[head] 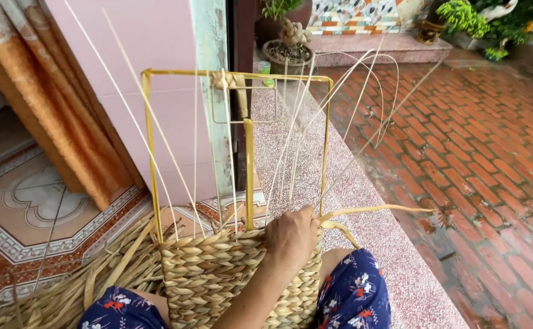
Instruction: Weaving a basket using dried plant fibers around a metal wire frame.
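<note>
— What is that hand (291, 234) doing?

— It rests on the top edge of the woven basket (217, 274), fingers curled, pinching a flat straw strip (370, 210) that sticks out to the basket's right. I think it's the right hand. The other hand is not in view.

— Why is the basket between the knees?

— Probably to keep it steady. The yellow frame (248, 170) stands up out of the basket and holds the thin sticks straight.

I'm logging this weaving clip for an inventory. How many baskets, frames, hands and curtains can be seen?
Woven basket: 1
Yellow frame: 1
Left hand: 1
Orange curtain: 1
Total: 4
</note>
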